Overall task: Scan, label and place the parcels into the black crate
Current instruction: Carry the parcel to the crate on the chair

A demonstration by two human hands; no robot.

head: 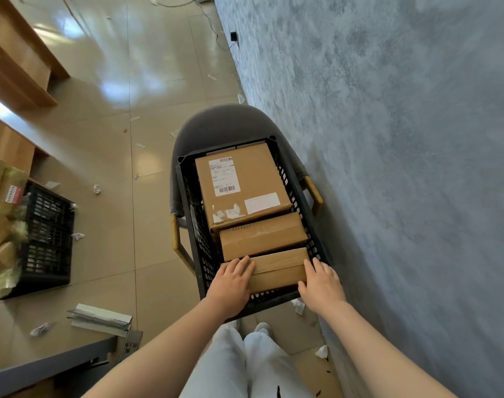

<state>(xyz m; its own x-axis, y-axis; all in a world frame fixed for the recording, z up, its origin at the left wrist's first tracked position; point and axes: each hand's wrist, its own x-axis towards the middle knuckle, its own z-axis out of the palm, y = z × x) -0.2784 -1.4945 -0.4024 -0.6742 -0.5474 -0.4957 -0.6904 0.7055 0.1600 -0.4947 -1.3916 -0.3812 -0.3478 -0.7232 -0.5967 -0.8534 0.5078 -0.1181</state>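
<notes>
A black crate [302,193] rests on a grey chair [216,122] in front of me. Three brown cardboard parcels lie in it. The far parcel [250,170] is large and carries a white barcode label. A middle parcel [262,235] lies below it. The near parcel [279,271] sits at the crate's front end. My left hand [232,281] grips its left end and my right hand [321,284] grips its right end, with the fingers of both over its top edge.
A second black crate [48,242] stands on the floor at the left, with cardboard boxes and green padding beside it. Paper scraps litter the tiled floor. A grey wall runs along the right. Wooden shelving stands at the far left. A grey table edge [44,366] lies at bottom left.
</notes>
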